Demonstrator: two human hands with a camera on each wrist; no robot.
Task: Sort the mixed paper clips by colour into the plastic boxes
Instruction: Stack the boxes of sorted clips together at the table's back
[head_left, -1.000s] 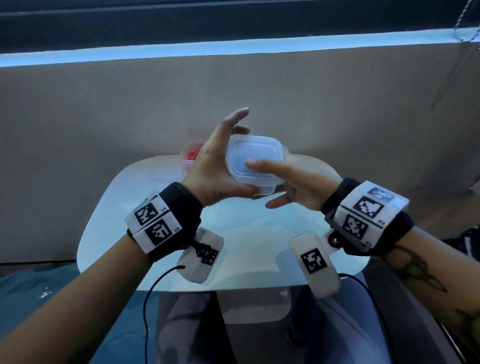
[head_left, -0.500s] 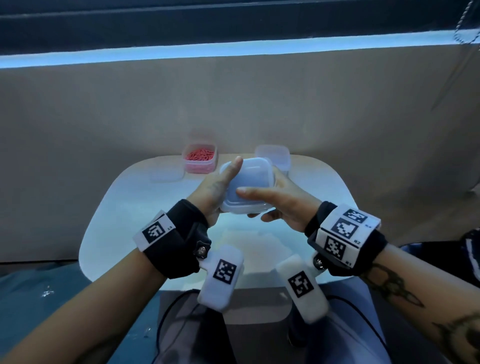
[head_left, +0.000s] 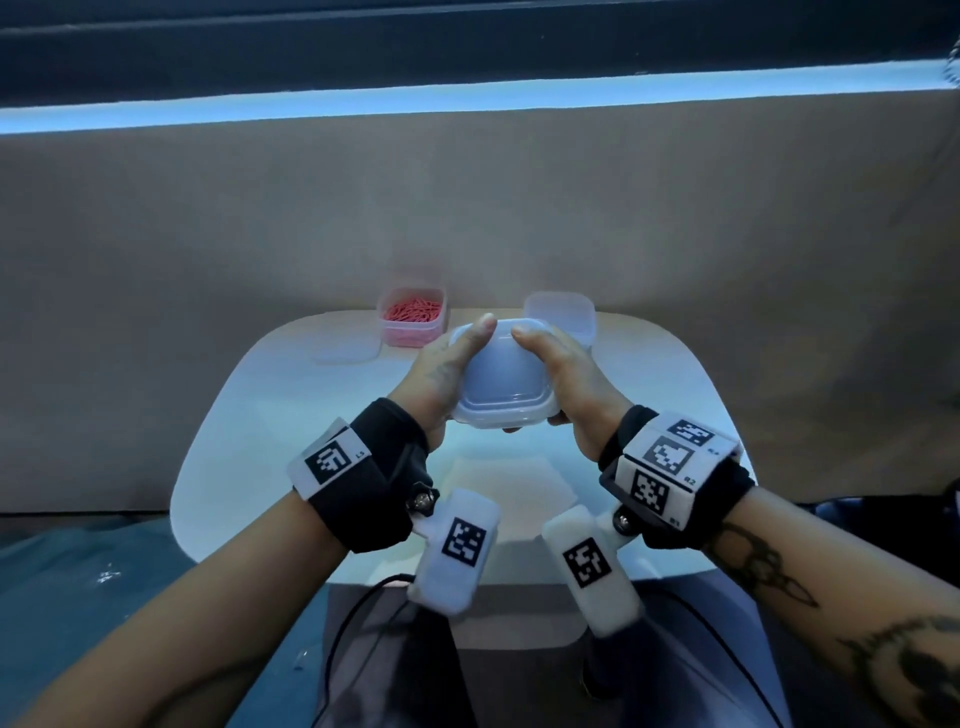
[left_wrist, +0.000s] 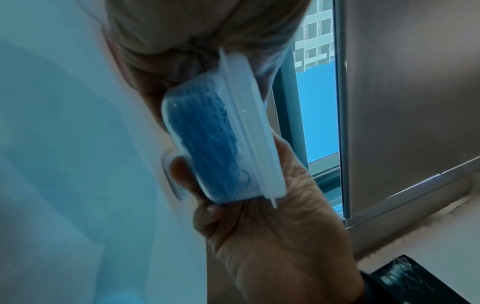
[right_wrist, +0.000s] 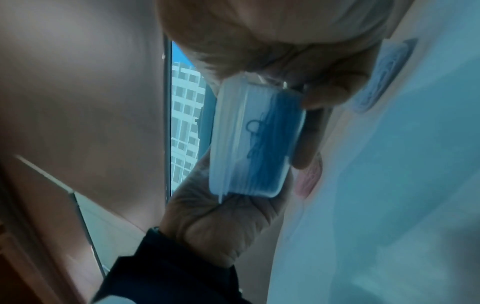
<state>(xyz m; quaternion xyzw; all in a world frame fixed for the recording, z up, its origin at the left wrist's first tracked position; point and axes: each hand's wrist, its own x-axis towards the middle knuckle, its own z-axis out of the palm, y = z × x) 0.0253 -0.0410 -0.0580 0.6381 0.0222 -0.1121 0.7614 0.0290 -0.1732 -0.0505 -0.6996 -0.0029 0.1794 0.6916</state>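
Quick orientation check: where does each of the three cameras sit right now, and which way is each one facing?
Head: worn high, looking forward and down at the table; both forearms and both hands show, gripping the lidded box.
Left wrist: looks along the left hand at the box's blue clips.
Right wrist: looks along the right hand.
All three share that box.

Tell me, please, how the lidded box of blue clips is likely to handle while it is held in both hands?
The lidded box looks like thin smooth plastic, so probably light and a bit slippery. The blue clips lie loose inside, so they would likely shift when tilted. Left hand and right hand grip opposite sides, which should steady it.
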